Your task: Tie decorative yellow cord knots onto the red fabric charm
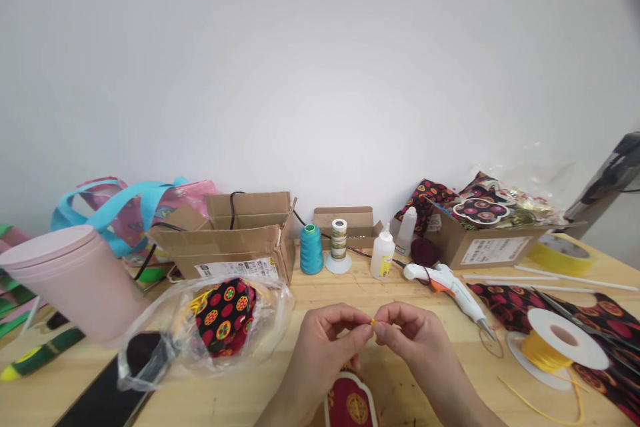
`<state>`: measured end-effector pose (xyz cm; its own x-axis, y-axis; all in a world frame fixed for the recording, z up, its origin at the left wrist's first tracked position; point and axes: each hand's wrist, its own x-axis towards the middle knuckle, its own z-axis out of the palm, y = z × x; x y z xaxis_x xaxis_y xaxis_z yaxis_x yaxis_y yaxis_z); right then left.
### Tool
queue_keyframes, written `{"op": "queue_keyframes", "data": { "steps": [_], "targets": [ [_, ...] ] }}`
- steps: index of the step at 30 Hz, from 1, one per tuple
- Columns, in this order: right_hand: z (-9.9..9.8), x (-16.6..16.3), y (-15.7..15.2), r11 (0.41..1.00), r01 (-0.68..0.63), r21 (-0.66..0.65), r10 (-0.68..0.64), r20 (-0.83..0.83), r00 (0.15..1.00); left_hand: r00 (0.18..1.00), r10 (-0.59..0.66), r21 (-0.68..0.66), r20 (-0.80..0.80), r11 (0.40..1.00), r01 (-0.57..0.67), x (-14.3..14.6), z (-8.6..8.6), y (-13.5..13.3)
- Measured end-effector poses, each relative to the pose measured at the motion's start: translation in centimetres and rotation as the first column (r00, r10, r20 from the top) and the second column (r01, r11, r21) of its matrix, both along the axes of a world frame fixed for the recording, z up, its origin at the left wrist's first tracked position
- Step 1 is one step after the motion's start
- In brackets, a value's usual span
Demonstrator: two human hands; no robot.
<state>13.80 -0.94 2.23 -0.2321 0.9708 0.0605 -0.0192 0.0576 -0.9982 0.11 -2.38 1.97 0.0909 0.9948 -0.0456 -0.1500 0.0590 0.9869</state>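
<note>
My left hand [333, 343] and my right hand [413, 340] meet above the front middle of the table. Both are closed, thumb against forefinger, on a tiny bit of yellow cord [373, 322]; most of it is hidden by the fingertips. Beneath my left hand is a dark red ornament [350, 403] with a pale border and a gold emblem, its lower part cut off by the frame. To the right stands a white spool of yellow cord [547, 350], a loose end trailing over the wood.
Left lie a clear bag with patterned fabric [225, 317], a black phone [117, 380] and a pink cup [83, 280]. Behind stand cardboard boxes [235, 247], teal thread [311, 250] and a glue bottle [383, 257]. A glue gun [453, 287] lies right, near scissors [575, 320] on patterned fabric.
</note>
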Motion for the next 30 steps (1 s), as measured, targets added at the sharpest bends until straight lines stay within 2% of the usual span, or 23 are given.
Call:
{"op": "queue_keyframes", "data": {
  "steps": [4,9,14,17,21,30],
  "targets": [
    [0.19,0.03,0.00,1.000,-0.013,-0.023,0.013,-0.001,1.000,1.000,-0.007,0.018,-0.001,1.000,0.007,0.02,0.24,-0.07],
    [0.21,0.15,0.17,0.999,-0.038,0.004,0.037,0.035,0.999,0.999,0.015,-0.028,0.028,1.000,-0.014,0.02,0.35,-0.07],
    [0.11,0.34,0.39,0.997,-0.072,0.017,0.071,0.036,0.997,0.999,0.021,0.006,0.030,1.000,-0.021,-0.07,0.55,0.04],
    [0.07,0.43,0.48,0.996,-0.094,-0.002,0.094,0.028,0.995,1.000,0.014,-0.029,0.016,0.999,-0.014,-0.14,0.79,0.02],
    [0.10,0.44,0.46,0.993,-0.113,-0.040,0.115,0.030,0.993,0.999,-0.034,-0.087,0.018,0.996,0.035,-0.33,1.01,0.01],
    [0.22,0.72,0.56,0.983,-0.177,-0.050,0.181,0.102,0.978,0.985,-0.124,0.000,-0.119,0.992,0.125,-0.91,0.72,0.04]
  ]
}}
